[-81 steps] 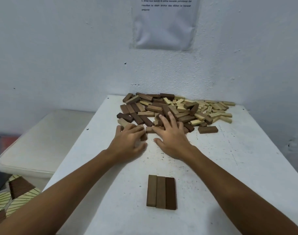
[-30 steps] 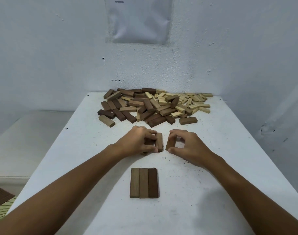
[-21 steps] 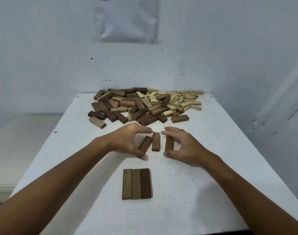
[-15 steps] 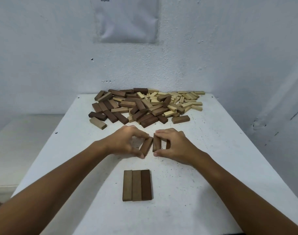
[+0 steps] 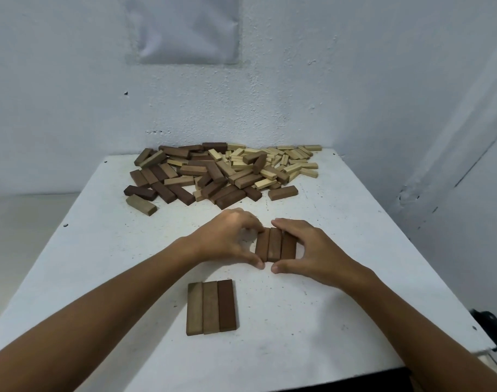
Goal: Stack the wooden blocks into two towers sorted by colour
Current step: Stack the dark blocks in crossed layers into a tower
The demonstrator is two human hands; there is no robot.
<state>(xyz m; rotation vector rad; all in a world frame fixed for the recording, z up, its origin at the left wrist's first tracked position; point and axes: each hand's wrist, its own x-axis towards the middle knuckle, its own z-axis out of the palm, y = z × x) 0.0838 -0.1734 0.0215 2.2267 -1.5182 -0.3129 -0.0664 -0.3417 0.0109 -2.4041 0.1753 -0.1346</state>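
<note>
At the frame's centre, the left hand and right hand pinch three dark blocks together between curled fingers and thumbs (likely squaring a layer) for the laid row below; the mixed pile waits above.

It looked like a plain, bare room set up for a tabletop exercise, perhaps a study or recording space rather than a home. A white table, scuffed and speckled, was pushed into a corner of rough white walls. A sheet in a plastic sleeve hung above it, too blurred to read. A heap of wooden blocks lay there.
</note>
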